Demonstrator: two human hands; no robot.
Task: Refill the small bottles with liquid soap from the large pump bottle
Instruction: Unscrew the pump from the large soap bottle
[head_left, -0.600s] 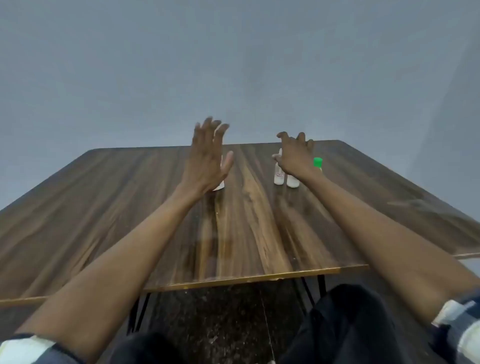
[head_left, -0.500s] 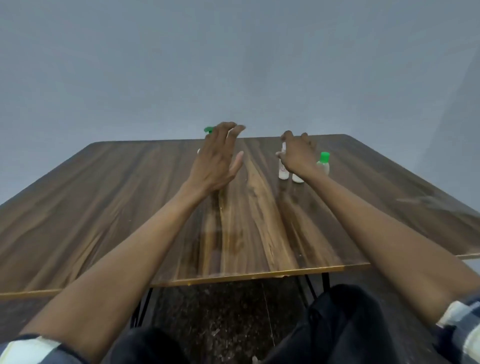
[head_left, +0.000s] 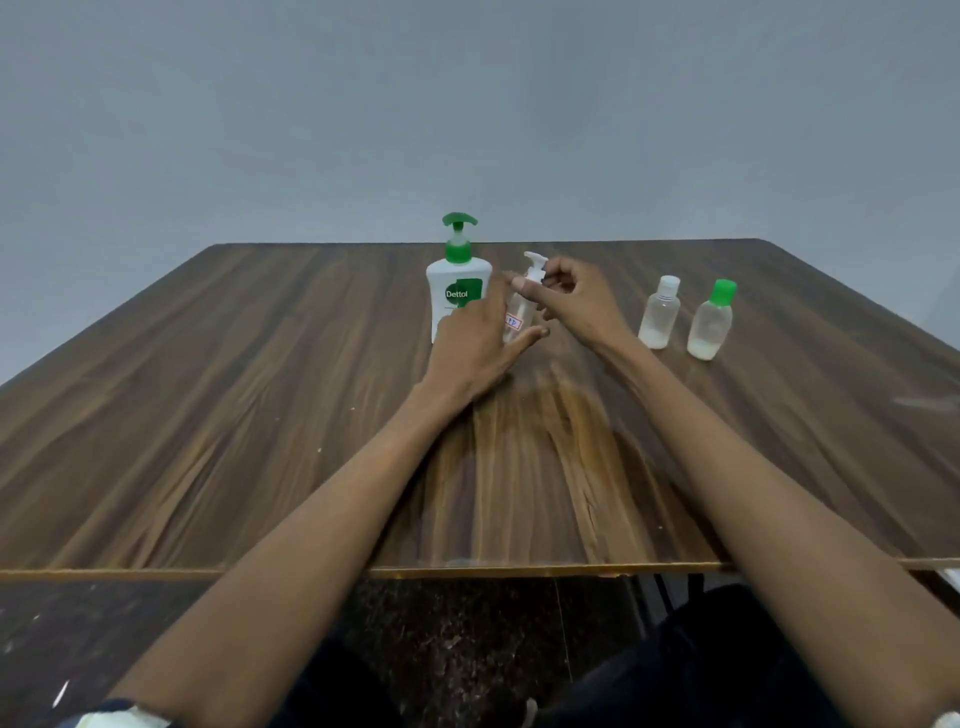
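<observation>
A large white pump bottle (head_left: 457, 280) with a green pump head stands at the far middle of the wooden table (head_left: 208, 415). Right beside it is a small clear bottle (head_left: 519, 317) with a white pump top and a small label. My left hand (head_left: 478, 343) wraps around that small bottle's body, thumb in front. My right hand (head_left: 576, 301) pinches its white pump top. Further right stand two more small bottles, one with a clear cap (head_left: 660, 319) and one with a green cap (head_left: 710, 322), each with a little liquid at the bottom.
The table's near edge (head_left: 467, 571) runs across the lower view, with my dark trousers and a dark speckled floor below it. A plain grey wall rises behind the table.
Both hands were raised open above the table; now they have come down onto the small pump-top bottle, left around its body and right on its top. The camera has tilted down.
</observation>
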